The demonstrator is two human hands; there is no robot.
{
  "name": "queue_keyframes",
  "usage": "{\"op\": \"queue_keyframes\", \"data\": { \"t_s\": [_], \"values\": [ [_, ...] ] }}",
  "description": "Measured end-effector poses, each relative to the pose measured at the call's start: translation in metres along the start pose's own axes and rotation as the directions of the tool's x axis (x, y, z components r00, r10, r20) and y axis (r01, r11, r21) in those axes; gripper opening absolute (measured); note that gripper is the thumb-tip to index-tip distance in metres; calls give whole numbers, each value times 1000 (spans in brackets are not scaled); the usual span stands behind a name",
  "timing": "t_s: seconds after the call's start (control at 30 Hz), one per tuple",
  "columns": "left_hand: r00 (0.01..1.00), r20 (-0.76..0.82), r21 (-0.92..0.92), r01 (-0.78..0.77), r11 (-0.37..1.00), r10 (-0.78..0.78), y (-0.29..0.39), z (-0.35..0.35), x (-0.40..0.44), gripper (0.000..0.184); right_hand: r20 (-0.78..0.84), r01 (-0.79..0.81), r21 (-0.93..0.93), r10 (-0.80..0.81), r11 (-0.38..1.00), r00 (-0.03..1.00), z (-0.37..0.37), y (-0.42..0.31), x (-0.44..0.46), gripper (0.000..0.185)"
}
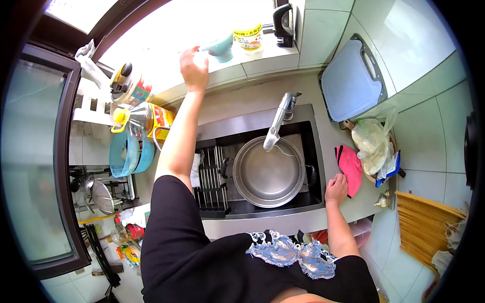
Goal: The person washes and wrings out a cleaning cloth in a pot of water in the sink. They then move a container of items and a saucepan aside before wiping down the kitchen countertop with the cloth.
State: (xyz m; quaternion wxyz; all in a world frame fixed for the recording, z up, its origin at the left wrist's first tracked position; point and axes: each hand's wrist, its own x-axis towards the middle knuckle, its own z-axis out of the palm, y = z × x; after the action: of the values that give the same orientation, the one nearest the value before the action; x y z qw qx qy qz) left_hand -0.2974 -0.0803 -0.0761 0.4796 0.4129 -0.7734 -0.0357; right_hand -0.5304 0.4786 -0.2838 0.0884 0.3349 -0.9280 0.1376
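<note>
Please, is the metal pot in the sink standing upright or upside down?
Upright: the pot shows its open rim and inner bottom facing up.

The tub (248,39) blocks the bowl's (219,46) right, front open.

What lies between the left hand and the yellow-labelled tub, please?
In the head view, a bowl lies between the left hand and the tub; whether the hand touches it is unclear.

grey counter (273,221): pink cloth (350,171), leaning cutting board (348,81) | windowsill (273,53): yellow-labelled tub (248,39), black-handled container (284,28)
</note>
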Motion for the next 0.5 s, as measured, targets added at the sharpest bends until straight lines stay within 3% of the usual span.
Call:
{"op": "queue_keyframes", "data": {
  "t_s": [0.03,0.07,0.13,0.2,0.33,0.4,0.5],
  "values": [
    [988,30,34,-153,988,152,8,15,7,48,0,6,0,-6,1000,1000,0,0,0,11],
    [978,110,203,-196,959,177,17,30,15,66,1,13,0,-13,1000,1000,0,1,-1,11],
    [963,188,230,-234,945,193,22,58,32,69,14,2,-5,-2,1000,1000,-2,-2,0,11],
    [931,363,409,-141,902,-19,34,76,46,75,23,-8,-11,8,1000,1000,-2,-1,0,11],
    [919,367,368,0,930,-145,36,105,55,76,0,15,6,-15,1000,1000,0,1,0,11],
    [942,324,422,-56,905,-92,41,112,54,75,-7,15,7,-15,1000,1000,-1,0,1,11],
    [945,301,400,-4,917,-127,42,121,52,76,-7,18,22,-18,1000,1000,-1,1,2,10]
  ]
}}
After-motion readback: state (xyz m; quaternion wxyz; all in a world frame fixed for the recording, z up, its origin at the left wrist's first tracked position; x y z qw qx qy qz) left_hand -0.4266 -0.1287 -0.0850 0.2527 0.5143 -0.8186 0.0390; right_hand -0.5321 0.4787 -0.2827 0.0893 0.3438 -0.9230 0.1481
